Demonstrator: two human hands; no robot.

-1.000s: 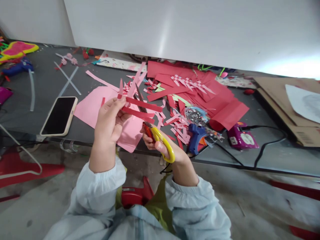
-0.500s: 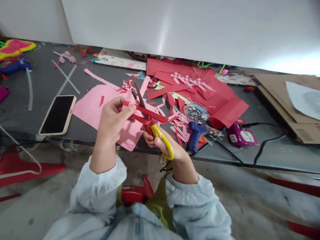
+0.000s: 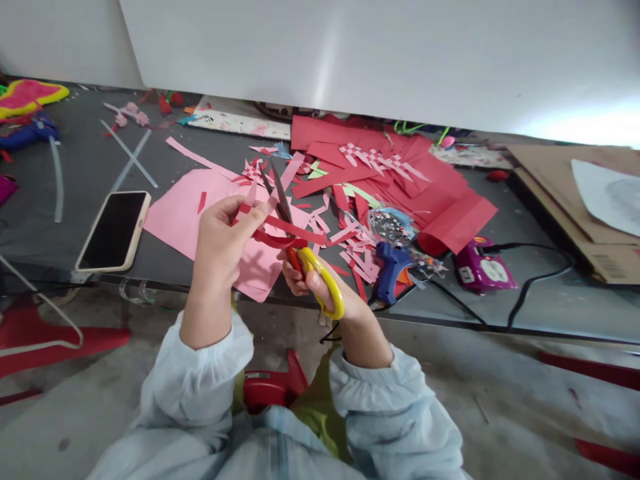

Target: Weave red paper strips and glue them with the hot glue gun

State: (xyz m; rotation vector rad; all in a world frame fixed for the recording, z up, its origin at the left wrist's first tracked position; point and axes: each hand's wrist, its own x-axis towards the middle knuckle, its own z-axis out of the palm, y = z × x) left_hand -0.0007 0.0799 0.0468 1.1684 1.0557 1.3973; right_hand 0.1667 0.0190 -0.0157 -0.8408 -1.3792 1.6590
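While left fingers (image 3: 253, 223) pinch red paper strips (image 3: 301, 229), right fingers (image 3: 296, 284) curled around yellow-handled scissors (image 3: 309, 259), blades parted.

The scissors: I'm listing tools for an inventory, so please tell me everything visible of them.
The scissors have dark, metal-looking blades, a yellow handle loop and a red-orange handle part, both plastic-looking. The blades stand parted in a narrow V, tips pointing away from the person and slightly left. The right hand holds the handles above the table. A red paper strip, held by the left hand, crosses the lower blades; whether it touches them is unclear.
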